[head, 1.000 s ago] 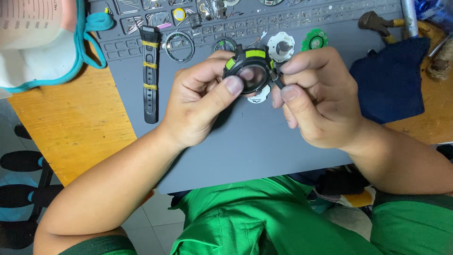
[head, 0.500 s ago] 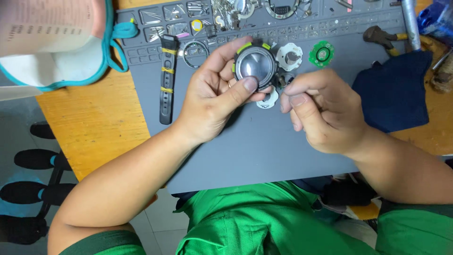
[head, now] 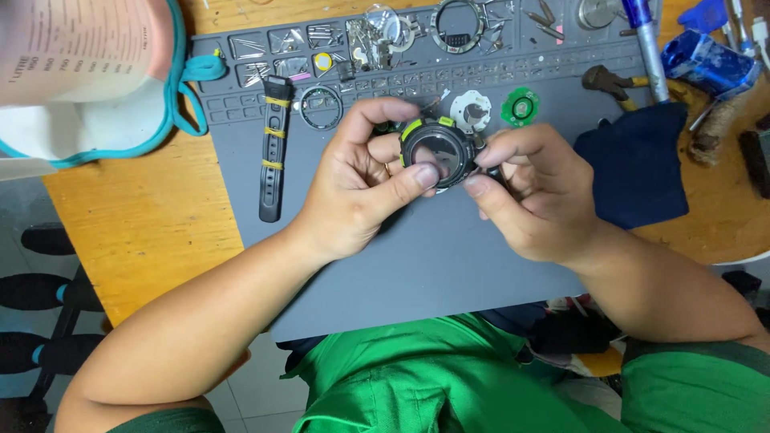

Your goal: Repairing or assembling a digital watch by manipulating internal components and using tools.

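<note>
Currently both hands pinch the round black watch case with lime-green accents (head: 438, 150), held above the upper middle of the grey silicone work mat (head: 417, 265). Left hand (head: 361, 188) closes thumb and fingers on its left rim; right hand (head: 533, 192) clamps the right rim (fingertips tight, no slack). Black strap with yellow bands (head: 273, 156) lies well apart, left. White gear-like disc (head: 470, 111) and green ring part (head: 520, 107) sit just behind. Open mat toward the near edge.
</note>
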